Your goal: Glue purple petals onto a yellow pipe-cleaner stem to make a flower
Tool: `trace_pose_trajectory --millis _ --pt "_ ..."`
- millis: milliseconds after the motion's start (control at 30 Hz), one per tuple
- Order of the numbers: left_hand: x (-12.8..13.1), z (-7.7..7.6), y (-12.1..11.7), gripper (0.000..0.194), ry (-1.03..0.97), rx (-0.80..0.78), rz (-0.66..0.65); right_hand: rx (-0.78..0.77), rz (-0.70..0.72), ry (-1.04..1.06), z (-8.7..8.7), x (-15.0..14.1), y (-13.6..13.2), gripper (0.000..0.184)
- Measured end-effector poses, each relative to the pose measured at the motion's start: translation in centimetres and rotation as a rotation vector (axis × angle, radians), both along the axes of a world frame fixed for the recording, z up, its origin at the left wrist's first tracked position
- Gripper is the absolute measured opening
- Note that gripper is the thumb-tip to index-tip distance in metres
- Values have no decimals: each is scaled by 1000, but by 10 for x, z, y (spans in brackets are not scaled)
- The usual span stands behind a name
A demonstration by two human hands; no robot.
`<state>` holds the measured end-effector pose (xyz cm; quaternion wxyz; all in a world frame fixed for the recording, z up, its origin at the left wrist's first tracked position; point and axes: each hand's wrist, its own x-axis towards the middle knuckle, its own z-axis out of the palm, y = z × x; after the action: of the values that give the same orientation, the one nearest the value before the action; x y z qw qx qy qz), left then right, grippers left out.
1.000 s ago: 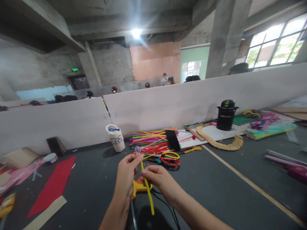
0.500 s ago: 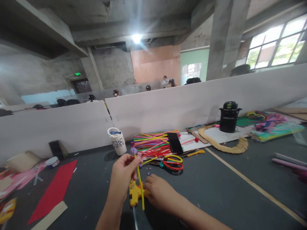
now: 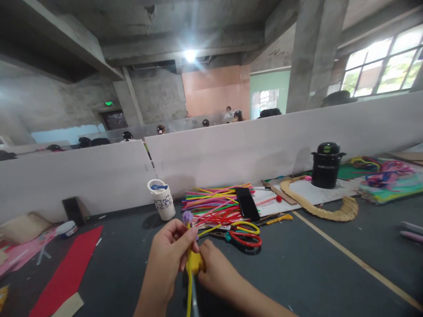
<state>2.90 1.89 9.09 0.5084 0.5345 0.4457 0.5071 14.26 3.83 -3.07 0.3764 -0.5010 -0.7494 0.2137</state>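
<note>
Between the thumb and fingers of my left hand (image 3: pixel 165 255) is a yellow pipe cleaner (image 3: pixel 189 286), its long end hanging down toward me. A small purple tuft (image 3: pixel 187 216), like a flower head, tops it just above my fingertips. My right hand (image 3: pixel 218 266) is closed around a yellow glue gun (image 3: pixel 196 263), close behind the pipe cleaner. A clear glue stick (image 3: pixel 194 297) trails from the gun's back. The gun's nozzle is hidden by my left fingers, so I cannot tell whether it touches the stem.
Beyond my hands lie coloured pipe cleaners (image 3: pixel 211 200), a black phone (image 3: pixel 247 204), and red and yellow scissor handles (image 3: pixel 246 239). A white cup (image 3: pixel 163 202) stands to their left. Red sheet (image 3: pixel 71 268) lies at left; a black canister (image 3: pixel 325 169) stands at right before a white partition (image 3: pixel 231 149).
My right hand has let go of the pipe cleaner, taken hold of the glue gun lying on the table and brought it up beside the stem. My left hand keeps holding the pipe cleaner.
</note>
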Motion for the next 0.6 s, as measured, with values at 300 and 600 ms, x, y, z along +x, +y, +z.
trace_pose_trajectory --millis 300,600 --pt "11 -2 -17 28 249 67 53 -212 109 622 98 60 -29 29" --pt "20 -21 -28 21 654 568 307 -76 83 782 121 55 -54 22"
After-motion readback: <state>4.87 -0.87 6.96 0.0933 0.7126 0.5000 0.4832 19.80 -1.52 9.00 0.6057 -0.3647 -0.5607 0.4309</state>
